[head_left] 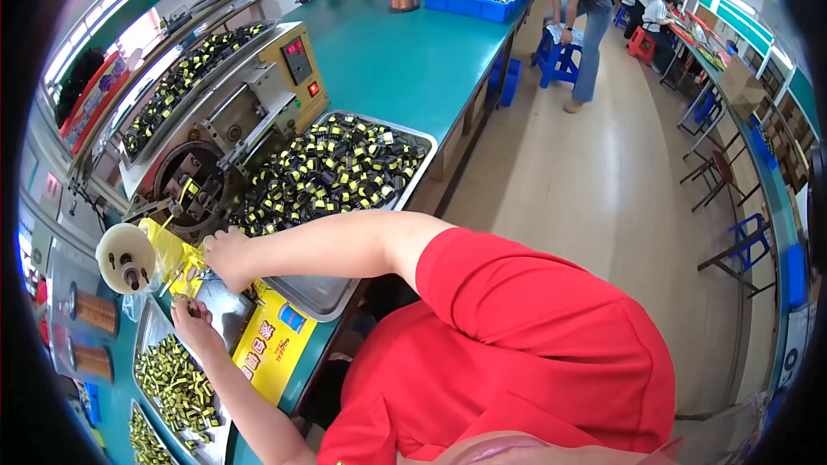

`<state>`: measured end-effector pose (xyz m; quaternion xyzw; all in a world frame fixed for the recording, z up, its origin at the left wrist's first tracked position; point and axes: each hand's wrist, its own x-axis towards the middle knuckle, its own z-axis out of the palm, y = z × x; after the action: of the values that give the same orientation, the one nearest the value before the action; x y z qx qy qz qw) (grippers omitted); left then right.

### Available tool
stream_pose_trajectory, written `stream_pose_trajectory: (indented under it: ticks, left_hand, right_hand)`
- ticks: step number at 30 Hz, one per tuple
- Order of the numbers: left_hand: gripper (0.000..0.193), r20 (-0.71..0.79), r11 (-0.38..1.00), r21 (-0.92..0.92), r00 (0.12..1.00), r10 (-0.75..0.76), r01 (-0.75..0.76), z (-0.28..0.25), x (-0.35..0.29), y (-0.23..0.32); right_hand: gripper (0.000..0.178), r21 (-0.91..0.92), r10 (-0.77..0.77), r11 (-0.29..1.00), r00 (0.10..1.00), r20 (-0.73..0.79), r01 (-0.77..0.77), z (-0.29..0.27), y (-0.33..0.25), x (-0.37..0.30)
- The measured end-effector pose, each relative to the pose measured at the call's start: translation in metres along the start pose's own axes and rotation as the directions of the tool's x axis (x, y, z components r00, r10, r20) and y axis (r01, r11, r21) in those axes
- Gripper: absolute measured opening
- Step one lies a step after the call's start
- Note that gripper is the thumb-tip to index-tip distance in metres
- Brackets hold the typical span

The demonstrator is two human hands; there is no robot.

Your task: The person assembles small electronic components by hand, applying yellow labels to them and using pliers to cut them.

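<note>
My left hand (195, 320) is closed in a pinch just above a tray of small yellow-and-dark coils (177, 379); a small dark piece seems to be at its fingertips, too small to name. My right hand (228, 260) reaches across in front of a bench-top machine (194, 185), its fingers bent and partly hidden, so what they hold cannot be made out. Yellow film (172, 250) lies beside it, near the white round spool (126, 258). Right of the machine, a metal tray (422, 151) is heaped with black-and-yellow coils (336, 164).
A yellow printed sheet (276, 344) lies at the bench's near edge, by a partly covered metal tray (323, 294). Copper wire spools (93, 310) stand at left. A blue bin (469, 4) of parts sits farther along the green bench (370, 52). A person (581, 17) leans over a blue stool (558, 60).
</note>
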<state>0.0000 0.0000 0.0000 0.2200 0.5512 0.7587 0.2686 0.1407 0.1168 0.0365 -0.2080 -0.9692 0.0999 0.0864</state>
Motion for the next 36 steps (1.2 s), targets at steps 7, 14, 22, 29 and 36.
stream_pose_trajectory:
  ticks: [7,14,22,29,36]
  left_hand:
    - [0.009,0.03,0.998,-0.03,0.998,-0.056,0.057,0.001,-0.013,-0.004]
    - [0.018,0.232,0.999,-0.001,0.972,-0.039,0.041,0.028,-0.022,-0.005]
    - [0.016,0.325,0.986,0.138,0.945,0.047,-0.097,0.015,-0.021,-0.004]
    - [0.019,0.324,0.974,0.226,0.943,-0.075,0.0,0.018,-0.028,-0.006]
    - [0.019,0.335,0.871,0.488,0.933,-0.128,-0.056,0.021,-0.037,0.009]
  right_hand:
    - [0.048,-0.042,-0.114,0.993,0.988,-0.105,0.11,-0.014,0.013,-0.023]
    - [0.054,-0.12,-0.203,0.975,0.968,-0.146,0.187,-0.032,0.031,-0.039]
    - [0.052,-0.1,-0.375,0.927,0.877,-0.299,0.362,-0.024,0.029,-0.037]
    - [0.056,-0.11,-0.368,0.93,0.906,-0.209,0.352,-0.018,0.03,-0.037]
    - [0.059,-0.065,-0.355,0.935,0.916,-0.186,0.349,-0.013,0.04,-0.04]
